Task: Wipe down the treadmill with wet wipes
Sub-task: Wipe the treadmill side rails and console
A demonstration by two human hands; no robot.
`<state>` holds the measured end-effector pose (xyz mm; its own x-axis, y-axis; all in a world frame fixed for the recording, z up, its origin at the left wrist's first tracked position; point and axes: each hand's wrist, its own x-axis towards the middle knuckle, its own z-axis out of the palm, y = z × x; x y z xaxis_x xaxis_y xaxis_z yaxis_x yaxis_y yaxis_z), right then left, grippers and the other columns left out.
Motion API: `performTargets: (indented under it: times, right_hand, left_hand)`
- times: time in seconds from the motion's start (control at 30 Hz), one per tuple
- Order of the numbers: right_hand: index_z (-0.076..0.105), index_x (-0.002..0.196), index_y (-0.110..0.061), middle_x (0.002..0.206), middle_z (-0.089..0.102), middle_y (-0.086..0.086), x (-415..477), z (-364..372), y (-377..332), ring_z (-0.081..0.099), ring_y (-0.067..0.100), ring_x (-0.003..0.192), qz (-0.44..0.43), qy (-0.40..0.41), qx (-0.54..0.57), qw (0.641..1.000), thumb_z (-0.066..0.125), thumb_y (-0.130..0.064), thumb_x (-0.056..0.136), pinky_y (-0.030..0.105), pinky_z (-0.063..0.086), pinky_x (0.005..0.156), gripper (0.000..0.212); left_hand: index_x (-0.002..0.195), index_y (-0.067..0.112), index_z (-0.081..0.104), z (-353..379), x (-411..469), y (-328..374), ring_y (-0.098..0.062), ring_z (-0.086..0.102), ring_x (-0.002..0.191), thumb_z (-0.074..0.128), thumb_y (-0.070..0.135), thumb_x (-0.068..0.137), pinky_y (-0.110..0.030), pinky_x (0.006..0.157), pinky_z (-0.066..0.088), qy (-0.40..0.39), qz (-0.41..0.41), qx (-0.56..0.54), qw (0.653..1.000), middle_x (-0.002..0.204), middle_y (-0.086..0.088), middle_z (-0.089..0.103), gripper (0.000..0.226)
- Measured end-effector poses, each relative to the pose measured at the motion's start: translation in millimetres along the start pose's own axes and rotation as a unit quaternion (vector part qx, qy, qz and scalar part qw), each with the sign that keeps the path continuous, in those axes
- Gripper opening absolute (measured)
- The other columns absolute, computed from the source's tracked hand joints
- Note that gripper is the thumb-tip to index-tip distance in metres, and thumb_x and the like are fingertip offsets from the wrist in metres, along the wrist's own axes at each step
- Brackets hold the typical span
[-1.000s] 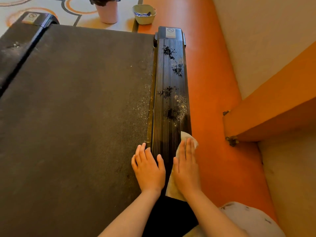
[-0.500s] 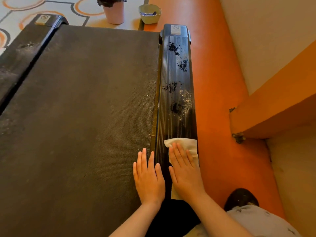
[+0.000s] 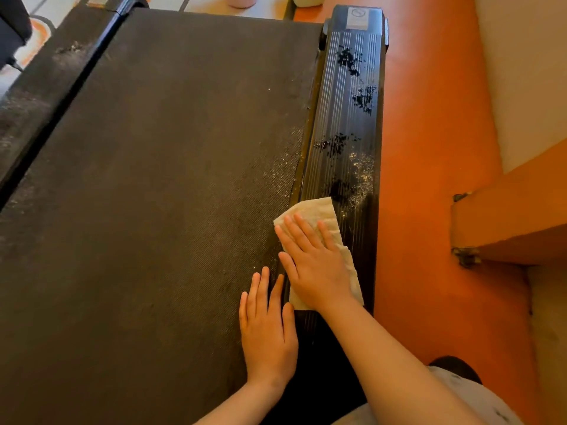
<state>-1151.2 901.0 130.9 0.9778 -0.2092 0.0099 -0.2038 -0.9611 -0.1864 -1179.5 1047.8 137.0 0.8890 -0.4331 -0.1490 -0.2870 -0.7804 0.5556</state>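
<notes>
With right hand [image 3: 316, 271], fingers straight, presses wet wipe [image 3: 320, 210] onto ribbed side rail [image 3: 349, 118]; rests left hand [image 3: 267, 329] flat on belt [image 3: 153, 179]; pale specks [image 3: 363, 176] ahead, possibly dust

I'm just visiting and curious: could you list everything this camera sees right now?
Belt: one, dark grey, left and centre.
Right rail: one, black, ribbed, smudged and dusty, beside belt.
Left rail: one, black, far left.
Wipe: one, white, on right rail.
Cup: one, pink, top edge, cut off.
Bowl: one, pale, top edge, cut off.
Floor: orange, right of rail.
Left hand: one, flat on belt.
Right hand: one, pressing wipe.
</notes>
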Motion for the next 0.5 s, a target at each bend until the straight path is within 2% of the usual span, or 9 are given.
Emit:
performTargets:
  times: [0.2,0.33,0.4,0.5]
  right_hand:
    - [0.033,0.15,-0.02,0.158,0.027,0.0,24.5,-3.2,12.0,0.015,0.016,0.148,0.045,0.015,0.023,0.999,0.019,-0.044,0.1,0.041,0.001,0.119,0.056]
    - [0.014,0.154,-0.023,0.162,0.007,-0.003,30.4,-9.1,16.6,-0.007,0.01,0.147,0.041,-0.018,0.011,0.999,0.003,-0.043,0.097,0.037,-0.014,0.118,0.062]
    - [0.005,0.153,-0.025,0.162,0.001,-0.005,24.4,-7.8,17.8,-0.013,0.008,0.146,0.043,-0.024,0.016,0.999,-0.001,-0.045,0.095,0.037,-0.016,0.118,0.062]
    - [0.016,0.152,-0.022,0.161,0.016,-0.001,5.6,-4.2,14.1,0.004,0.013,0.149,0.062,0.002,0.011,0.998,0.012,-0.042,0.099,0.04,-0.005,0.119,0.057]
  left_hand:
    - [0.149,0.025,0.035,1.3,0.7,1.2,0.001,-0.008,0.147,0.014,0.047,0.096,-0.028,0.12,-0.009,0.005,-0.006,0.012,1.0,0.161,0.012,0.011,0.061]
    - [0.149,0.025,0.036,1.4,3.4,1.3,-0.002,-0.004,0.148,0.013,0.048,0.097,-0.029,0.121,-0.007,0.016,0.003,0.041,0.999,0.161,0.01,0.014,0.061]
    - [0.149,0.025,0.035,2.5,2.7,1.9,-0.003,-0.003,0.149,0.013,0.049,0.097,-0.03,0.121,-0.005,0.017,0.004,0.043,0.999,0.161,0.009,0.015,0.061]
    - [0.149,0.023,0.037,3.3,2.0,3.3,-0.004,0.001,0.149,0.015,0.049,0.098,-0.03,0.121,-0.003,0.027,0.003,0.032,0.999,0.161,0.008,0.019,0.061]
